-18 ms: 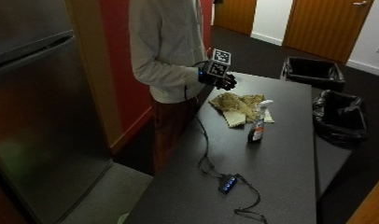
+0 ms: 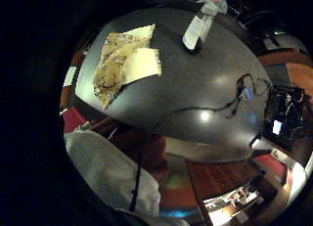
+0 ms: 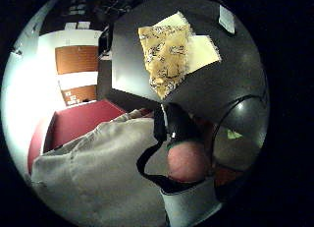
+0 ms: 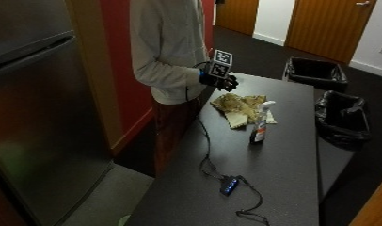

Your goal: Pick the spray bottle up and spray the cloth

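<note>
The black-gloved right hand [image 4: 221, 81] hangs empty, fingers loosely curled, above the crumpled yellow patterned cloth [image 4: 239, 104]; the white-nozzled spray bottle [image 4: 260, 123] stands untouched just beside it.

Two black bins [image 4: 316, 73] (lined) stand beside the table [image 4: 285, 160].

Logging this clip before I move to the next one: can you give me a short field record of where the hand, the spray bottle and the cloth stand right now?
right hand: raised near the person's waist above the table's edge, holding nothing
spray bottle: upright on the table, beside the cloth, untouched
cloth: crumpled on the table, between the person and the bottle
hand to bottle: apart, bottle not yet picked up
other items: cable with a small blue-lit box on the table
task stage: before the pick-up
</note>
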